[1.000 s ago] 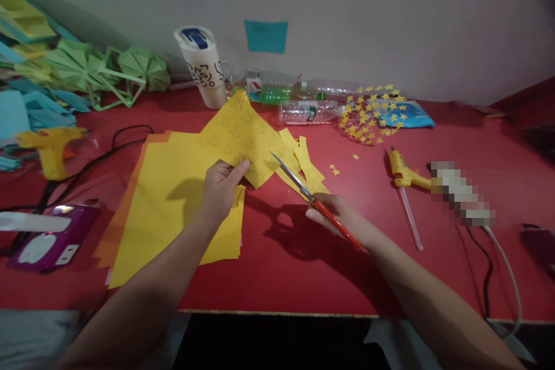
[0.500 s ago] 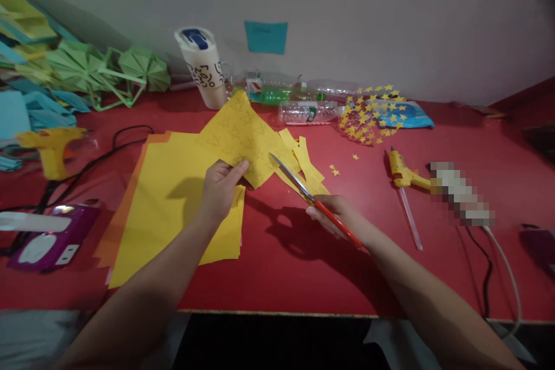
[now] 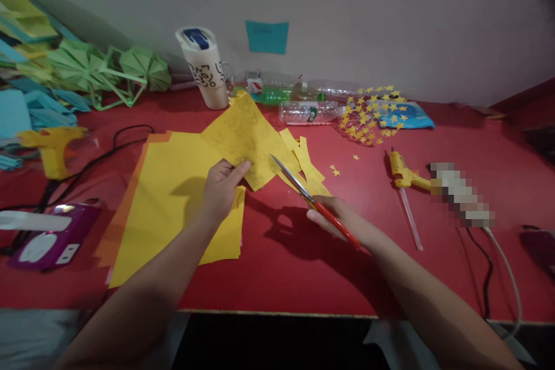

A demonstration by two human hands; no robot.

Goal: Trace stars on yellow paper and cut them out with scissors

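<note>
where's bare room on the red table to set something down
Bare: the front, between the yellow stack and right arm; between right hand and right glue gun; right of the blue pack. Crowded: the left, with paper shapes and a purple box; along the wall, with bottles.

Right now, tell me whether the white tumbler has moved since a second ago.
No: the white tumbler shows no shift either way against the blue note on the wall.

I am in a place for paper craft, it seems: my right hand (image 3: 349, 221) holds red-handled metal scissors (image 3: 321, 210), and on the smooth red counter (image 3: 281, 289) are flat yellow paper sheets (image 3: 150, 208), two yellow plastic glue guns (image 3: 52, 153) and folded light-green paper shapes (image 3: 82, 66). Home or workshop, I cannot tell.
</note>
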